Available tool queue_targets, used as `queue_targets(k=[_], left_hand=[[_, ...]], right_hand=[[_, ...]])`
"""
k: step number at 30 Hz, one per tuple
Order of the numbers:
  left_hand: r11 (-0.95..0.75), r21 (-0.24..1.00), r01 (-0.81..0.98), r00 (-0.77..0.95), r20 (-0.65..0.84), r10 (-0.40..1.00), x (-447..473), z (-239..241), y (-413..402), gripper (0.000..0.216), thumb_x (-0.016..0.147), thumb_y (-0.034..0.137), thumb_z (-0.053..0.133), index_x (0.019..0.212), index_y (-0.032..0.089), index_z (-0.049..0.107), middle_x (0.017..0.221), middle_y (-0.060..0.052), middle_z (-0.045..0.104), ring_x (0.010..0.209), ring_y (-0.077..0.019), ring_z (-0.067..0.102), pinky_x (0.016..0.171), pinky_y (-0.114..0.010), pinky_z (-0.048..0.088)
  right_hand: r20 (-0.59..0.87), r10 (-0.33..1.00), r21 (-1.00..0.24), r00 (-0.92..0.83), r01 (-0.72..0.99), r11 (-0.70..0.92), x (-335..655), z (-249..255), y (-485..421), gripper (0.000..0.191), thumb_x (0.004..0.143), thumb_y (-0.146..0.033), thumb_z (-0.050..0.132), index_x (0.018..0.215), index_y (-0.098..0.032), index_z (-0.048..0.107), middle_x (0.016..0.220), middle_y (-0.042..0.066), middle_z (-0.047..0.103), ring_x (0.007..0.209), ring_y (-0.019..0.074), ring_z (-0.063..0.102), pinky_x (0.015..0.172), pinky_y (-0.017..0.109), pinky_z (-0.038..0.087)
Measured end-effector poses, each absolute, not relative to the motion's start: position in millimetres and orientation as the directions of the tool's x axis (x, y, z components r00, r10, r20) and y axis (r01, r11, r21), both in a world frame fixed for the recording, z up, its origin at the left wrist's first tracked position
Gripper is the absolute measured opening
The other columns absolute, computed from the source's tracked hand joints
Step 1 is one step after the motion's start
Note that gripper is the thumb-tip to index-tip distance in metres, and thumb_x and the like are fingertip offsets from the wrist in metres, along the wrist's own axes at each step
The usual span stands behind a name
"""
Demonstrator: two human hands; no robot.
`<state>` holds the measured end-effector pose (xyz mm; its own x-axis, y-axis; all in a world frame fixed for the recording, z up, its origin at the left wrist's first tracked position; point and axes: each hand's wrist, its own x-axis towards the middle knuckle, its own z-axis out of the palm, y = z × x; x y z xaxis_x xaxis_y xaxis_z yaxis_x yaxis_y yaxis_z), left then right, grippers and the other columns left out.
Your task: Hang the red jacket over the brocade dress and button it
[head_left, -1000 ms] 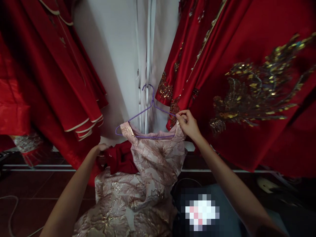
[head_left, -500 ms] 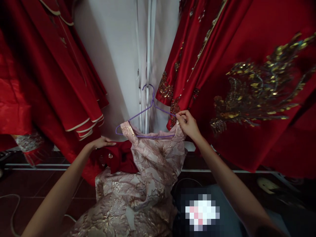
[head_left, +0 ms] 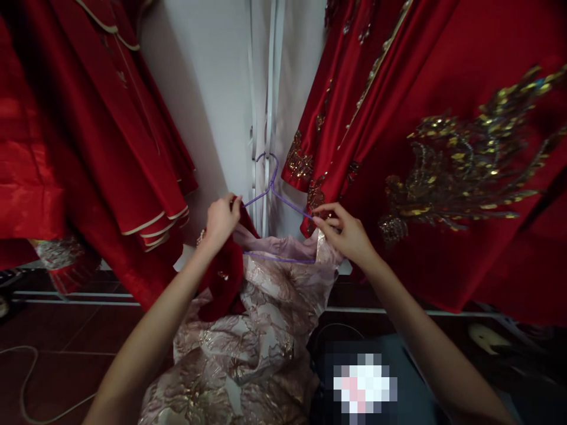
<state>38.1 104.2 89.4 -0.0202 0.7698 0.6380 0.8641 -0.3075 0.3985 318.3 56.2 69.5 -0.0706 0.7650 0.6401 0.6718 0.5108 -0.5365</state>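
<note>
A purple wire hanger (head_left: 290, 202) holds up a pale pink and gold brocade dress (head_left: 277, 313), which spills down toward me. At the hanger's left shoulder, my left hand (head_left: 222, 223) is closed on a dark red garment (head_left: 230, 277) with sparkling ornaments. Part of that garment hangs over the dress's left side, and red cloth also shows behind the hanger. My right hand (head_left: 343, 231) pinches the hanger's right arm, just above the dress's right strap (head_left: 322, 245). My left fingers hide the hanger's left end.
Red gowns with pale piping (head_left: 110, 147) hang on the left. On the right is a red gown with gold sequin embroidery (head_left: 460, 159). White rails (head_left: 272, 77) rise in front of a pale wall. A white cable (head_left: 33, 378) lies on the dark tiled floor.
My left hand has moved up and right to the hanger's left shoulder, bringing the red garment along. My right hand stays at the hanger's right arm.
</note>
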Motion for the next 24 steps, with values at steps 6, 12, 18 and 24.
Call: queue_targets(k=[6, 12, 18, 24], left_hand=[[-0.333, 0.375, 0.865, 0.039, 0.612, 0.790, 51, 92, 84, 0.029, 0.087, 0.036, 0.043, 0.100, 0.013, 0.053, 0.073, -0.010, 0.061, 0.068, -0.0232, 0.059, 0.065, -0.029, 0.036], [-0.429, 0.401, 0.809, 0.269, 0.395, 0.878, 13, 106, 113, 0.014, 0.075, 0.030, 0.058, 0.077, 0.016, 0.061, 0.073, -0.007, 0.060, 0.073, -0.0216, 0.057, 0.070, -0.029, 0.039], [-0.408, 0.707, 0.578, 0.403, 0.188, 0.896, -10, 104, 128, 0.023, 0.077, 0.033, 0.051, 0.075, 0.015, 0.064, 0.080, -0.002, 0.066, 0.078, -0.0181, 0.059, 0.074, -0.024, 0.043], [-0.172, 0.946, 0.275, 0.350, 0.068, 0.934, -21, 89, 110, 0.029, 0.076, 0.039, 0.054, 0.099, 0.023, 0.061, 0.106, -0.001, 0.065, 0.096, -0.0194, 0.059, 0.079, -0.028, 0.048]], right_hand=[[0.510, 0.847, -0.582, -0.150, 0.665, 0.468, 328, 79, 60, 0.037, 0.081, -0.052, 0.050, 0.106, -0.025, 0.053, 0.059, -0.002, 0.061, 0.044, 0.0144, 0.054, 0.045, 0.027, 0.041], [-0.008, 0.898, -0.693, -0.440, 0.650, 0.312, 332, 89, 128, 0.032, 0.071, -0.053, 0.062, 0.067, -0.021, 0.062, 0.059, 0.002, 0.063, 0.050, 0.0148, 0.058, 0.045, 0.028, 0.047], [-0.224, 0.633, -0.754, -0.741, 0.543, 0.369, 274, 83, 165, 0.026, 0.057, -0.043, 0.075, 0.072, -0.023, 0.068, 0.074, 0.000, 0.068, 0.068, 0.0136, 0.064, 0.056, 0.023, 0.051], [-0.374, 0.458, -0.848, -0.806, 0.498, 0.184, 260, 78, 163, 0.035, 0.069, -0.041, 0.067, 0.096, -0.019, 0.069, 0.110, 0.005, 0.064, 0.109, 0.0157, 0.054, 0.091, 0.023, 0.042]])
